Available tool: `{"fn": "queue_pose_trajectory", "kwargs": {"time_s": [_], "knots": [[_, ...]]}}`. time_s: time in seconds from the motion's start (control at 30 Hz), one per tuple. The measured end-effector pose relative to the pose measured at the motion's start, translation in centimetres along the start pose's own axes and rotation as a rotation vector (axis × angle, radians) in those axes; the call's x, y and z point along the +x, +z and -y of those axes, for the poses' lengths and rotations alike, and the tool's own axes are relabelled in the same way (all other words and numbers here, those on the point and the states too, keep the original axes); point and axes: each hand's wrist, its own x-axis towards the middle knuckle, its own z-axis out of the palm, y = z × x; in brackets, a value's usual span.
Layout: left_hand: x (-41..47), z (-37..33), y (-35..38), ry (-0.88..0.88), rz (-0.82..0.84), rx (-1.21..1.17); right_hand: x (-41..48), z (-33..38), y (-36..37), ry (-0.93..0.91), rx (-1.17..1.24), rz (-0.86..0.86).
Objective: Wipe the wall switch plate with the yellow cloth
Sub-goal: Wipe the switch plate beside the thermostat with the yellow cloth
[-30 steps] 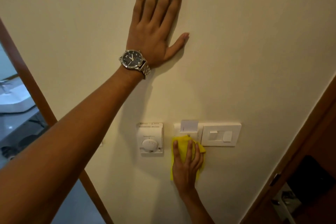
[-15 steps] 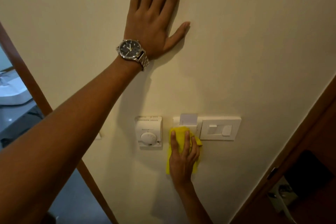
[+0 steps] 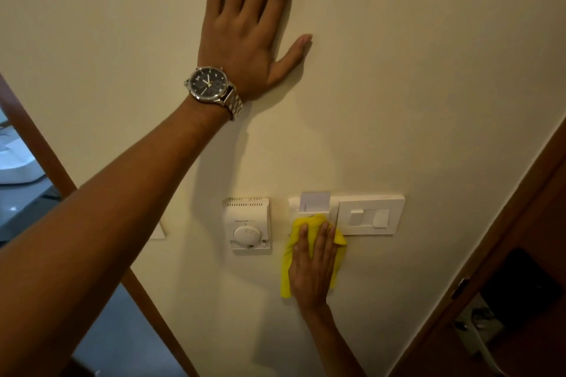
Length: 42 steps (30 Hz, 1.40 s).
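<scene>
The white wall switch plate is mounted low on the cream wall, with a key-card slot holding a white card at its left end. My right hand presses the yellow cloth flat against the wall over the plate's lower left part. The cloth hangs down below my palm. My left hand, with a steel wristwatch, lies flat and spread on the wall high above, holding nothing.
A white thermostat with a round dial sits just left of the cloth. A brown door frame runs along the left, a sink beyond it. At the right is a wooden door with a metal handle.
My right hand and the cloth have shifted slightly up and left over the card-slot end of the plate. The view has tilted down a little; my left hand stays on the wall.
</scene>
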Motion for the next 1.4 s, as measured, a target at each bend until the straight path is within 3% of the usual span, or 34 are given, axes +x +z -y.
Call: {"fn": "queue_pose_trajectory", "kwargs": {"time_s": [0.2,0.33,0.47,0.63,0.8,0.93,1.07,1.23,1.4], "knots": [[0.2,-0.1,-0.3,0.0,0.04,-0.032,0.0,-1.0,-0.6,-0.066,-0.079,-0.003],[0.1,-0.1,-0.2,-0.008,0.022,-0.025,1.4,-0.6,-0.8,0.004,-0.013,-0.03],[0.2,0.0,-0.3,0.006,0.055,-0.042,0.2,-1.1,-1.6,-0.098,-0.098,-0.02],[0.1,0.1,0.0,0.007,0.037,-0.034,2.6,0.1,-1.6,-0.028,-0.012,-0.079],[0.3,0.2,-0.1,0.02,0.065,-0.049,0.4,-1.3,-1.5,-0.17,-0.106,-0.059],[0.2,0.3,0.2,0.007,0.048,-0.035,2.5,-0.3,-1.2,-0.065,-0.025,-0.079],[0.4,0.4,-0.1,0.027,0.054,-0.044,1.0,-1.4,-1.1,-0.209,-0.135,-0.071],[0.5,0.3,-0.1,0.023,0.062,-0.038,3.4,-0.4,-1.0,-0.108,-0.028,-0.069],[0.4,0.2,-0.3,0.027,0.067,-0.024,1.9,-1.6,-0.7,-0.22,-0.128,-0.075]]}}
